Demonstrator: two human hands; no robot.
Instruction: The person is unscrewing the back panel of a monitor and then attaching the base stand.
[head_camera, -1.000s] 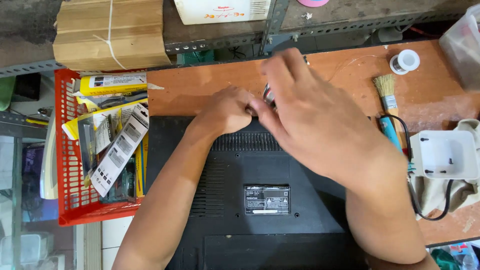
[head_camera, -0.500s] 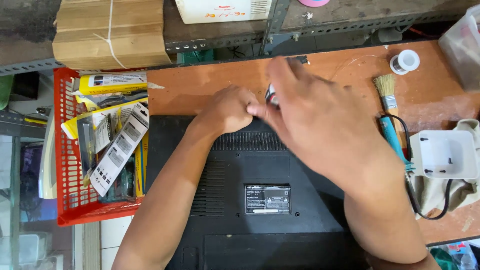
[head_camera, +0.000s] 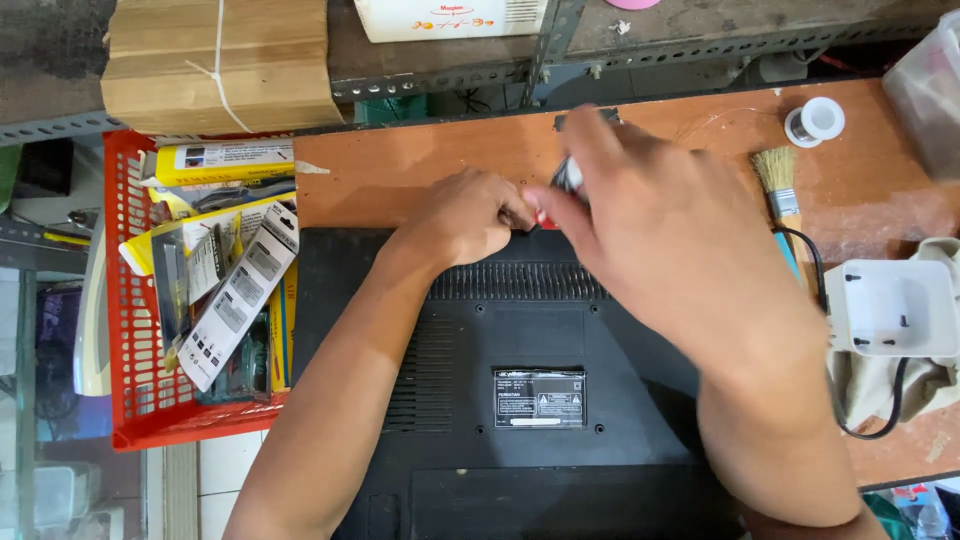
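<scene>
A black monitor (head_camera: 520, 400) lies face down on the brown wooden table (head_camera: 420, 170), its vented back panel up. My left hand (head_camera: 468, 215) is curled into a loose fist at the monitor's top edge, fingertips against the casing. My right hand (head_camera: 670, 240) reaches over from the right and grips a small tool with a red and clear handle (head_camera: 562, 185), most of it hidden by the fingers. The tool's tip meets the top edge right beside my left fingertips. What the tip touches is hidden.
A red plastic basket (head_camera: 125, 330) of packaged tools stands at the left. A paintbrush (head_camera: 780, 185), a solder spool (head_camera: 815, 122), a white plastic adapter (head_camera: 890, 310) with black cable and a cloth lie at the right. A bundled cardboard stack (head_camera: 215, 65) sits on the metal shelf behind.
Both hands stay at the monitor's top edge; my right hand's fingers shift only slightly around the tool.
</scene>
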